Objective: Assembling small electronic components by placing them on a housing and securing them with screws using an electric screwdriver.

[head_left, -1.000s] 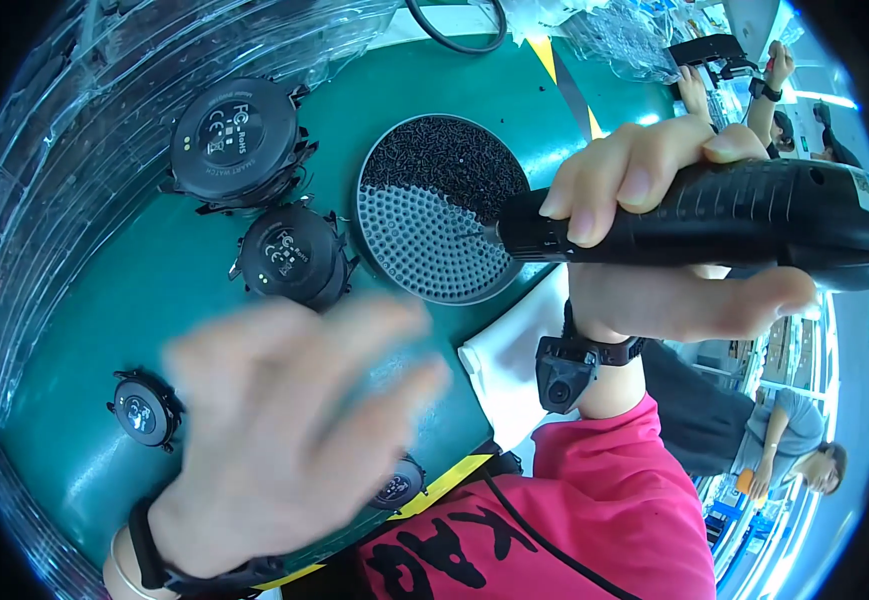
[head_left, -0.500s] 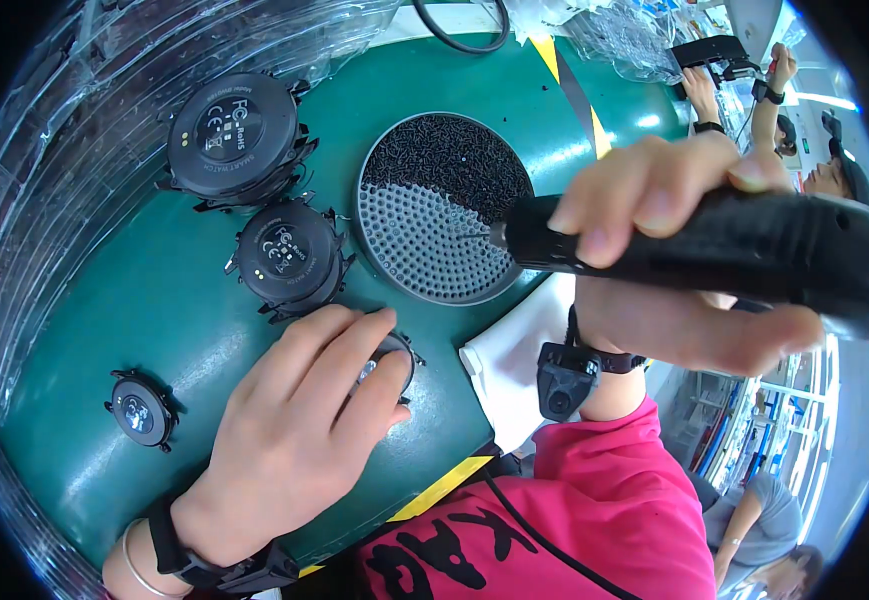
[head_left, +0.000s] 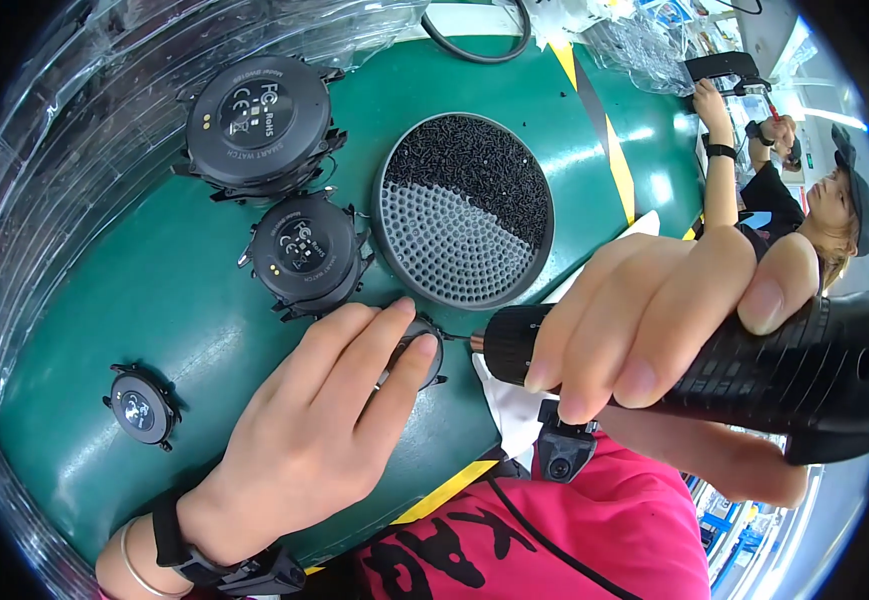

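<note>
My left hand (head_left: 304,410) lies over a black watch case (head_left: 426,352) on the green table, fingers curved round it and partly hiding it. A black electric screwdriver (head_left: 754,375) is gripped in my right hand (head_left: 644,325). Its thin bit points left, at the edge of the held watch case; whether it touches a screw I cannot tell. Just beyond stands a round dish (head_left: 444,245) with a pitted grey floor, where small black screws (head_left: 464,155) are heaped along the far side.
Two stacks of watch cases, a large one (head_left: 259,125) and a smaller one (head_left: 309,250), stand left of the dish. One more watch case (head_left: 140,405) lies far left. Clear plastic trays (head_left: 94,150) line the left edge. A white cloth (head_left: 504,400) lies right; a co-worker (head_left: 824,210) sits beyond.
My right hand has brought the screwdriver from over the screw dish down and nearer, to the watch case under my left hand. The left hand has shifted slightly right in view.
</note>
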Tool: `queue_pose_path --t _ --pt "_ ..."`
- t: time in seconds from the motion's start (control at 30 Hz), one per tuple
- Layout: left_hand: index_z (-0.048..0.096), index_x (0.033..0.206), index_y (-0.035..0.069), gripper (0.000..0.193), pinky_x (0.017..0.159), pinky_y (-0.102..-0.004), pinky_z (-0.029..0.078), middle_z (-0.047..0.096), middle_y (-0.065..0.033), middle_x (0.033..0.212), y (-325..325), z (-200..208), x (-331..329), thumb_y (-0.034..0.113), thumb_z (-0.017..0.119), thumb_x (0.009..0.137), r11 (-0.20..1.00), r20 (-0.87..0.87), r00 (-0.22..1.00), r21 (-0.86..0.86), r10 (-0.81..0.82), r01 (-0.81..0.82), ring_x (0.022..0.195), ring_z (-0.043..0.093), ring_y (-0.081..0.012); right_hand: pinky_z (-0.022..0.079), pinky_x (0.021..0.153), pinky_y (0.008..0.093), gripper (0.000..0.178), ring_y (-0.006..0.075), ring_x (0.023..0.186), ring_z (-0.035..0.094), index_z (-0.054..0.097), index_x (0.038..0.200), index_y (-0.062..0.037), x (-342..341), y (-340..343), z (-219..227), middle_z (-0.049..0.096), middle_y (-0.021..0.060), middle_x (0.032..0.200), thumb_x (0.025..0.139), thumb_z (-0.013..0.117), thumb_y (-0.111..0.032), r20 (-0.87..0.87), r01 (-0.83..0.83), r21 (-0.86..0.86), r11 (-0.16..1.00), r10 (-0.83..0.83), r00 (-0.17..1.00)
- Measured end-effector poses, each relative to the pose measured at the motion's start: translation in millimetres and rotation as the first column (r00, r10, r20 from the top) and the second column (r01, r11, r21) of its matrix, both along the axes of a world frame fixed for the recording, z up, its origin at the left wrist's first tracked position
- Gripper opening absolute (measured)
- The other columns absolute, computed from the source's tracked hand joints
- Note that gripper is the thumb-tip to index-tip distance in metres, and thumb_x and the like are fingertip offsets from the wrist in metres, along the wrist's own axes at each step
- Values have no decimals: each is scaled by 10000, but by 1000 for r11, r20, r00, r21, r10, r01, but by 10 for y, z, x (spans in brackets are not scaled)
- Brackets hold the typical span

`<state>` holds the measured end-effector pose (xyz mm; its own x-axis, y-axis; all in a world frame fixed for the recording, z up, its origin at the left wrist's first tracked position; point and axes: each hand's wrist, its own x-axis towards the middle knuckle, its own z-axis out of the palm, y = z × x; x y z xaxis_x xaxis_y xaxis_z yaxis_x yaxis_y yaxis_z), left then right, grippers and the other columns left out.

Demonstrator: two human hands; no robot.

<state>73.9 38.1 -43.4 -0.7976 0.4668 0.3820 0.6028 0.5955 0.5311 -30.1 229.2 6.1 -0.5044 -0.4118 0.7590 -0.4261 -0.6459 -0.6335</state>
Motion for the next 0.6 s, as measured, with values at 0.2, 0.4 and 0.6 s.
queue_pose_path --t 0.2,0.4,0.6 --pt "656 1076 -72 313 848 -390 564 593 -226 1196 -3 -29 11 36 661 782 1000 -12 1000 2 2 -2 1050 590 -349 553 393 287 714 196 489 618 346 1125 34 107 6 48 577 145 835 875 689 -540 43 -14 -8 1000 15 999" --pt "654 1125 -45 417 880 -436 528 579 -208 1242 5 -21 40 22 723 718 1000 49 999 22 17 -18 1078 571 -371 556 384 284 675 198 481 625 341 1108 22 63 -237 -78 584 145 816 881 695 -506 94 -25 -19 1000 27 995" --pt "666 1069 -28 349 825 -396 531 603 -167 1162 48 -7 -3 68 707 736 995 44 998 87 51 -54 1013 586 -320 559 374 282 638 201 473 631 335 1090 10 169 -86 37 591 145 798 887 700 -472 136 -31 -26 999 35 990"
